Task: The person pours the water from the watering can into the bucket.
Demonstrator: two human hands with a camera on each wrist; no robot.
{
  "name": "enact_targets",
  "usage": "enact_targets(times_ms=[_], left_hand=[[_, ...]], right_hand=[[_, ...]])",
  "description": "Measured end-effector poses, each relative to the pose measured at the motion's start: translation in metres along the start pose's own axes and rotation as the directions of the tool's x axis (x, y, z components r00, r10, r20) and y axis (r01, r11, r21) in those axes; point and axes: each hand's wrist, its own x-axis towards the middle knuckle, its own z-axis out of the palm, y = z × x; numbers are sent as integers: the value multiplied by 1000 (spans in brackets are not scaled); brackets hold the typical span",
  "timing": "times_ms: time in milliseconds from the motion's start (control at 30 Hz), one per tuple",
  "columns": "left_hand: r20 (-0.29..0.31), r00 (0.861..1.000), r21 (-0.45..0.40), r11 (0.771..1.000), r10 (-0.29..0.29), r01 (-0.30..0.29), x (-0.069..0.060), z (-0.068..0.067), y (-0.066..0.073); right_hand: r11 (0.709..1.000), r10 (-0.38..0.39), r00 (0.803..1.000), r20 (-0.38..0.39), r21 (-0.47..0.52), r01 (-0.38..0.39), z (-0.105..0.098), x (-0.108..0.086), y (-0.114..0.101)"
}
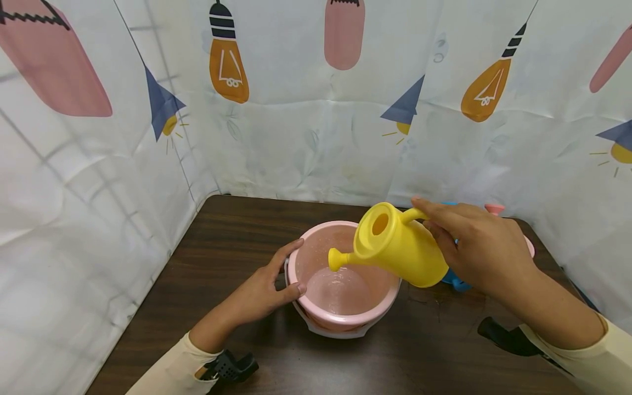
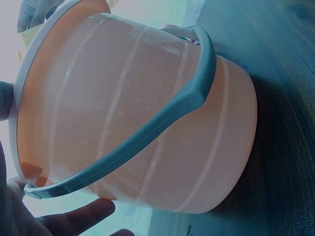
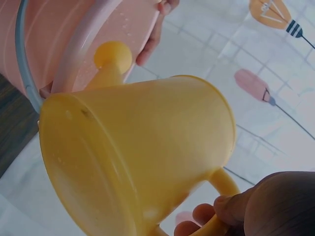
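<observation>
A yellow watering can (image 1: pixel 412 252) hangs tilted in the air, its spout (image 1: pixel 340 259) over the mouth of a pink bucket (image 1: pixel 321 315). My right hand (image 1: pixel 476 241) grips the can's handle, as the right wrist view shows, with fingers wrapped round the yellow loop (image 3: pixel 214 228). On the bucket's left side my left hand (image 1: pixel 261 293) holds the rim, thumb towards the front and a finger farther back. Shiny wet patches show on the bucket's floor. The grey bucket handle (image 2: pixel 147 130) hangs down along the outer wall in the left wrist view.
Behind my right hand, partly hidden, are a blue object (image 1: pixel 456 282) and a pink piece (image 1: pixel 495 209) on the brown table (image 1: pixel 237 230). Wet marks lie on the wood right of the bucket. Patterned white cloth (image 1: pixel 296 148) encloses the back and left side.
</observation>
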Motion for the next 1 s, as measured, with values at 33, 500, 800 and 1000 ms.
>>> enact_targets(times_ms=[33,500,800,1000], left_hand=[[0,1000,-1,1000,0,0,0,0,0],[7,1000,-7,1000,-2,2,0,-1,0],[4,1000,-8,1000,7,-7,0,0,0],[3,1000,-9,1000,-7,7,0,0,2]], right_hand=[[1000,-2,1000,-2,-1,2,0,0,0],[1000,-21,1000,-22,12,21,2,1,0],[1000,-7,1000,-15,11,7,2,3,-2],[1000,-11,1000,-27,24,12,4,3,-3]])
